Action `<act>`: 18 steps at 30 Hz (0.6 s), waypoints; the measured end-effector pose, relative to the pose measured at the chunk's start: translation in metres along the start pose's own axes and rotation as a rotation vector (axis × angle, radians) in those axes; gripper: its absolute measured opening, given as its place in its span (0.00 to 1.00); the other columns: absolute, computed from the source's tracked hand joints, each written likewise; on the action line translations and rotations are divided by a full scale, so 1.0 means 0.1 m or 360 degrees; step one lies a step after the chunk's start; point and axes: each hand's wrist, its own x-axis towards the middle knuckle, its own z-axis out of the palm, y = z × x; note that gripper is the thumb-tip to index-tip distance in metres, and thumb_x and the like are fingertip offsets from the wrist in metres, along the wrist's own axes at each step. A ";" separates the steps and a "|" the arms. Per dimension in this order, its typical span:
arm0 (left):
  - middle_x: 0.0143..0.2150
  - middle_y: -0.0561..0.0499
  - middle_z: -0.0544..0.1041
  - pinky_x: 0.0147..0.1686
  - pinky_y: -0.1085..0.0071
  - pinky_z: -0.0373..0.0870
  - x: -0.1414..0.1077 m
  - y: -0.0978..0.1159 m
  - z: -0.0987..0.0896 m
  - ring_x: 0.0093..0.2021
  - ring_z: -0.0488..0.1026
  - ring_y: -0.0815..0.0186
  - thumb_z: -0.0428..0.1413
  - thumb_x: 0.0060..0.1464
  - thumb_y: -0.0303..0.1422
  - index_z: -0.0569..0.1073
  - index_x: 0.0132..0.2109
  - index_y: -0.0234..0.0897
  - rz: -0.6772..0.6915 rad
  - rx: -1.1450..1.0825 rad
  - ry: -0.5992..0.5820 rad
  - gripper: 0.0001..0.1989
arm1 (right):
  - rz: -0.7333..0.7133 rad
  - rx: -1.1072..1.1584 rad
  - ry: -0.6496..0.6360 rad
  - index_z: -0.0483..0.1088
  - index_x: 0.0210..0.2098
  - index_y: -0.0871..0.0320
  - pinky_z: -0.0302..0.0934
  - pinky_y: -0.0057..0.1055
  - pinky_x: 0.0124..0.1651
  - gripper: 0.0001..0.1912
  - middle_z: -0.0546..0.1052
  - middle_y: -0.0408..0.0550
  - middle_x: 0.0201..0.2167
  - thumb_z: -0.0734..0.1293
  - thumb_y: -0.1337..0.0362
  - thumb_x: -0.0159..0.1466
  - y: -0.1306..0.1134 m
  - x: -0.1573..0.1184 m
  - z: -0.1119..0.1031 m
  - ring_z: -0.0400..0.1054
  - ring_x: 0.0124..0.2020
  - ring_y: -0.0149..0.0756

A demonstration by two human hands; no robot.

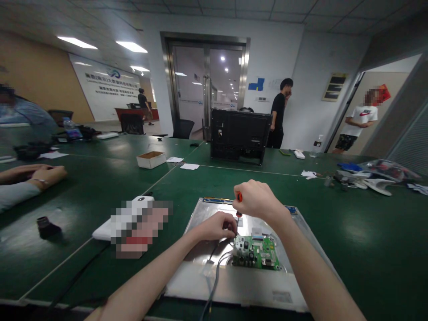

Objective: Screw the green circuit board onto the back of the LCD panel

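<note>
My right hand [256, 199] is wrapped round the red-and-black handle of a screwdriver [238, 212], held upright with its shaft pointing down. The tip meets the upper left corner of a green circuit board [259, 254]. My left hand [220, 225] is closed beside the shaft, fingertips pinched at that corner; whatever they hold is hidden. The board lies on the silver metal back of a flat display panel [247, 285], which rests on the table before me. Grey cables [216, 281] run from near the board's left side towards me over the panel's near edge.
On the green table [361, 232], a white phone-like object [103, 229] lies left of the panel, partly blurred out. Beyond stand a black monitor housing [240, 133] and a small open box [151, 159]. Another person's hands [47, 175] rest at left. Loose parts [361, 180] lie at right.
</note>
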 end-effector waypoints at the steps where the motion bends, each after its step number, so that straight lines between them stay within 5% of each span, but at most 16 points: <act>1: 0.26 0.54 0.72 0.28 0.76 0.59 0.00 0.00 0.00 0.28 0.65 0.70 0.57 0.42 0.22 0.76 0.30 0.32 -0.0001 0.0001 0.0002 0.05 | -0.0030 0.0028 0.0006 0.75 0.30 0.53 0.55 0.30 0.29 0.11 0.78 0.48 0.29 0.63 0.57 0.58 0.01 -0.01 0.00 0.71 0.32 0.40; 5: 0.28 0.54 0.73 0.29 0.76 0.60 -0.01 -0.01 0.00 0.29 0.66 0.69 0.57 0.43 0.23 0.76 0.31 0.33 0.0003 0.0002 0.0010 0.05 | -0.0079 0.0084 -0.0003 0.74 0.26 0.53 0.53 0.29 0.29 0.21 0.77 0.48 0.27 0.59 0.48 0.63 0.01 -0.02 0.00 0.71 0.32 0.38; 13: 0.29 0.53 0.74 0.31 0.76 0.62 -0.06 0.02 0.04 0.30 0.68 0.69 0.57 0.44 0.23 0.75 0.32 0.33 0.0033 0.0045 0.0060 0.06 | -0.0161 0.0088 -0.0022 0.72 0.36 0.53 0.49 0.28 0.26 0.08 0.77 0.45 0.30 0.63 0.63 0.58 0.01 -0.06 0.03 0.70 0.30 0.36; 18: 0.30 0.52 0.74 0.30 0.75 0.62 -0.08 0.09 0.02 0.31 0.68 0.68 0.54 0.44 0.22 0.74 0.32 0.33 0.0066 0.0160 0.0052 0.07 | -0.0124 0.0046 -0.0028 0.71 0.36 0.53 0.50 0.28 0.28 0.10 0.77 0.47 0.31 0.64 0.55 0.61 0.03 -0.05 0.02 0.70 0.32 0.37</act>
